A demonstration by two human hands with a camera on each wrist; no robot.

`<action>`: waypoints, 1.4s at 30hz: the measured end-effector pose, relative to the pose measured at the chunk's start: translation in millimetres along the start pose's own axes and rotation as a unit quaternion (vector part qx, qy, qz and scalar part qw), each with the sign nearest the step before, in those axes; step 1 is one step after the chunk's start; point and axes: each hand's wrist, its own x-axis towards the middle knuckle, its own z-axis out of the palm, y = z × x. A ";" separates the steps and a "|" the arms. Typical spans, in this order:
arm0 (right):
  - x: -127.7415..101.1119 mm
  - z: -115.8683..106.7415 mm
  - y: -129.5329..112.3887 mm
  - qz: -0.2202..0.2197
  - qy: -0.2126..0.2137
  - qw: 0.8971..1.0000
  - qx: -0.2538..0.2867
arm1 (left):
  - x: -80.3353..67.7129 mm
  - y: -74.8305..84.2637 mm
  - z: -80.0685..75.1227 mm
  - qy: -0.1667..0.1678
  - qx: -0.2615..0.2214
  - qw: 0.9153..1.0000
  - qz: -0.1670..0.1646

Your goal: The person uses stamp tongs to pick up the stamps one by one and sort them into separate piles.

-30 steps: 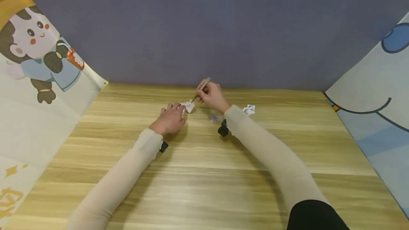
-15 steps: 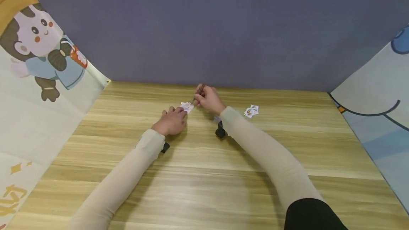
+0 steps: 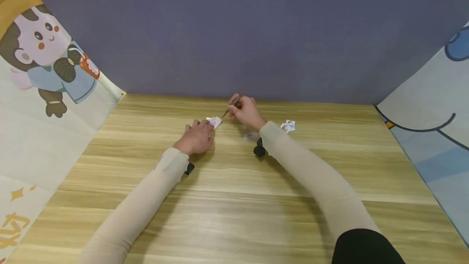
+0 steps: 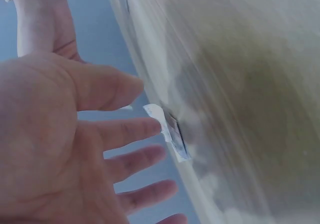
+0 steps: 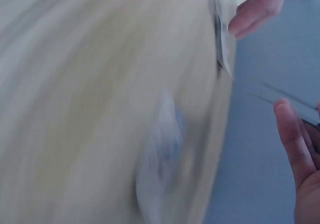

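Note:
Small white printed paper pieces (image 3: pixel 216 122), perhaps stickers, lie at the far middle of the table, partly covered by my left hand (image 3: pixel 195 138). Its fairly straight fingers rest on them; in the left wrist view, the index fingertip touches the curling paper (image 4: pixel 162 125). My right hand (image 3: pixel 248 113) pinches slim metal tweezers (image 3: pixel 232 106), their tips pointing down at the right edge of the paper. Whether those tips grip anything is too small to tell. In the right wrist view, the tips look apart from the raised paper (image 5: pixel 225 49).
A clear plastic bag (image 3: pixel 250 135) lies just below my right wrist. More printed paper pieces (image 3: pixel 288 126) sit to the right, partly behind the sleeve. A dark wall panel (image 3: pixel 234 36) borders the table's far edge. Each wrist carries a small black camera (image 3: pixel 259 150).
The right hand with the tweezers dipped toward the paper, then drew back slightly up and right. The left hand has stayed almost still on the paper.

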 end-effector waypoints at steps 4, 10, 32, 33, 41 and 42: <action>-10.8 -25.4 -2.7 -0.008 0.010 1.000 -0.018 | 0.1 6.8 -0.7 0.021 -0.007 1.000 0.015; -31.3 -54.0 3.1 -0.008 0.001 0.999 -0.041 | 2.0 23.3 0.1 0.000 -0.017 0.998 0.058; -72.5 -64.4 20.7 0.015 -0.041 0.997 -0.058 | 17.3 61.7 18.7 -0.040 0.020 0.989 0.143; -72.8 -63.7 21.1 0.013 -0.039 0.998 -0.057 | 17.6 62.7 19.0 -0.041 0.019 0.989 0.144; -76.3 -66.7 22.7 -0.010 0.000 0.996 -0.087 | 20.6 67.9 21.7 -0.042 0.022 0.988 0.148; -76.1 -67.9 21.7 -0.014 0.010 0.996 -0.086 | 20.9 68.3 21.7 -0.042 0.021 0.988 0.149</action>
